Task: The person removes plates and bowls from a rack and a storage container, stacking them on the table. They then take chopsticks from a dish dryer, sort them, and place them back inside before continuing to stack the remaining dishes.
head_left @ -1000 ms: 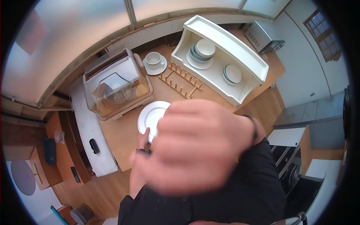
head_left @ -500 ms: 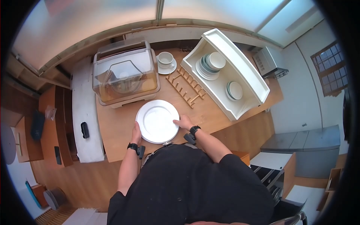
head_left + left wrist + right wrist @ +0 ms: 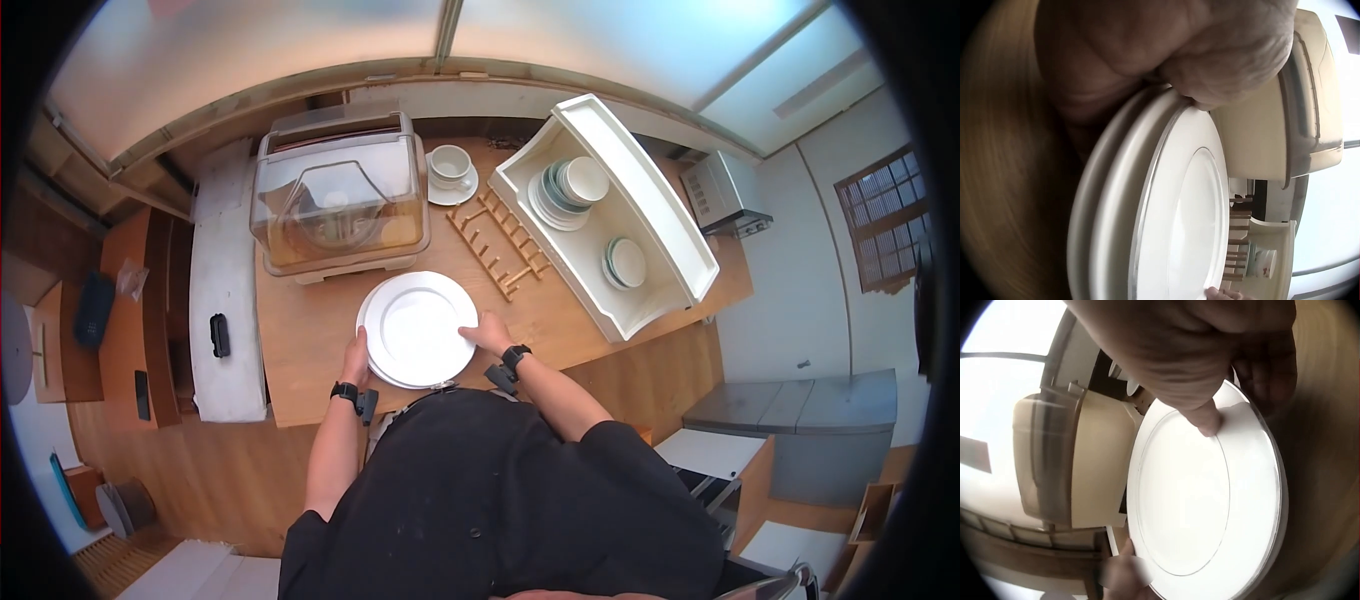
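Observation:
A small stack of white plates (image 3: pixel 420 325) sits at the table's near edge, in front of the person. The top plate (image 3: pixel 1179 494) has a thin silver rim and lies a little to the right of those under it, whose edges (image 3: pixel 1094 219) show on the left. My right hand (image 3: pixel 490 333) pinches its right rim, thumb on the upper face and fingers curled beneath. On the opposite side my left hand (image 3: pixel 356 358) grips the stack's rim, with its thumb tip at the top plate's edge; its other fingers are mostly hidden.
A wooden dish rack (image 3: pixel 495 245) with pegs stands behind the plates. Right of it is a white shelf unit (image 3: pixel 640 290) holding stacked bowls and plates. A lidded dish box (image 3: pixel 340 265) stands at the left, beside a cup (image 3: pixel 450 165) on a saucer (image 3: pixel 455 196).
My right hand has come down from close before the head camera to the plates' right rim. The top plate has slid slightly right, baring a lower plate's left edge.

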The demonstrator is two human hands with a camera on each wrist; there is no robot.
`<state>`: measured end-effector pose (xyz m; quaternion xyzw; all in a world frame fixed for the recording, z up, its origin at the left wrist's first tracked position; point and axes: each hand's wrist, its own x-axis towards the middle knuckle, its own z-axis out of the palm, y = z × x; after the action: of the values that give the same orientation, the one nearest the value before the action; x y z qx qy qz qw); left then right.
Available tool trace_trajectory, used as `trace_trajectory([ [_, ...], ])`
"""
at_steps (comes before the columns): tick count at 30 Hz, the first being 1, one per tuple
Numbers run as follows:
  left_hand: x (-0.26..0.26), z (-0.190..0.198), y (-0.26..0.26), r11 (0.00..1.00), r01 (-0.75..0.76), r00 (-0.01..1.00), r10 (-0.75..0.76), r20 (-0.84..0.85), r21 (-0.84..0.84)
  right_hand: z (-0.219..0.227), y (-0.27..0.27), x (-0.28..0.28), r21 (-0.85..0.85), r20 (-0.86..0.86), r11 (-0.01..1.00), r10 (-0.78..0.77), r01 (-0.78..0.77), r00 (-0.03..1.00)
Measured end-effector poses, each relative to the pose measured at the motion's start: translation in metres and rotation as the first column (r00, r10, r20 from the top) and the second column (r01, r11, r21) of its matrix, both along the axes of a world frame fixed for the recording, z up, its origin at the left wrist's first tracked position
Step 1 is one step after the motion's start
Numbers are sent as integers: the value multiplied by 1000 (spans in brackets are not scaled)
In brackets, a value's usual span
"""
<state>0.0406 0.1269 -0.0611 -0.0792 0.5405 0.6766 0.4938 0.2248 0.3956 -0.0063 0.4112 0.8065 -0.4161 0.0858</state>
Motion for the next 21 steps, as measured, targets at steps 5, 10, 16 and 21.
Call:
trace_trajectory([
  [5,1,5,-2,993,-28,996,18,-85,-116,27,-1,9,-318,-238,948,-81,1,968],
  [10,2,17,1,986,-42,994,25,-106,-160,34,10,22,-549,-258,833,-243,65,935],
  [16,3,10,0,978,-94,980,58,-190,-186,42,31,35,-758,-318,652,-393,18,863],
  [21,5,32,13,955,-138,965,70,-254,-262,126,64,48,-649,-470,761,-383,-17,795],
])
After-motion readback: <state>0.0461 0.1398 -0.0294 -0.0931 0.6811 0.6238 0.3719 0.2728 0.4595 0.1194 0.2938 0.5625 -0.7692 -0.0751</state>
